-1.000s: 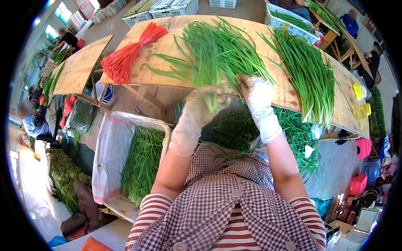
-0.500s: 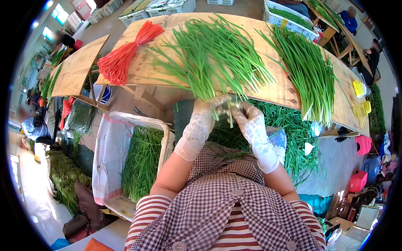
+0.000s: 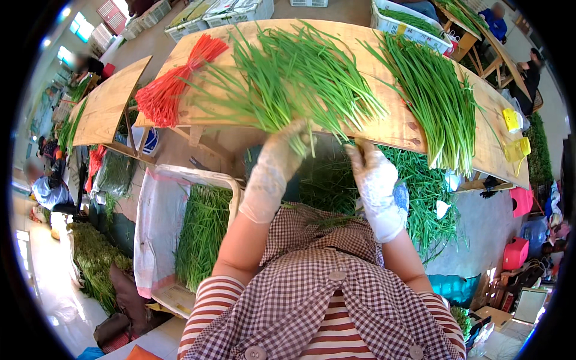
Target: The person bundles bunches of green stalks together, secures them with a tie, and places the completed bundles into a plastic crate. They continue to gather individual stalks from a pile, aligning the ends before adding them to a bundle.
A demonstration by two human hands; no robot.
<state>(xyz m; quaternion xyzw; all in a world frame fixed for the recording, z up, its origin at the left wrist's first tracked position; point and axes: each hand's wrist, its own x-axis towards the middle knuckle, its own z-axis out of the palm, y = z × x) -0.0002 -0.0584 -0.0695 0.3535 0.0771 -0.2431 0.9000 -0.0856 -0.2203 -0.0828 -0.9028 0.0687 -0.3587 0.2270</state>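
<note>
My left hand (image 3: 283,150), in a pale thin glove, is closed around the stem ends of a bunch of garlic chives (image 3: 267,99). The leaves of that bunch fan out over the wooden table (image 3: 399,129) and look a little blurred. At the table's front edge is my right hand (image 3: 373,171), gloved the same way, its fingers pointing up and slightly apart with nothing clear between them. Just beyond it lies a loose pile of chives (image 3: 336,81), pale stem ends toward me. A bundle of red ties (image 3: 171,93) rests on the table's left part.
A larger heap of chives (image 3: 429,102) covers the table's right side, with a yellow bottle (image 3: 517,149) past it. Below left stands a lined crate (image 3: 159,225) of greens. Loose green leaves (image 3: 420,207) lie below the table. Other people sit at tables farther off.
My hands have parted: the left has moved slightly left with its chives, while the right has drawn away to the right from the stem ends.
</note>
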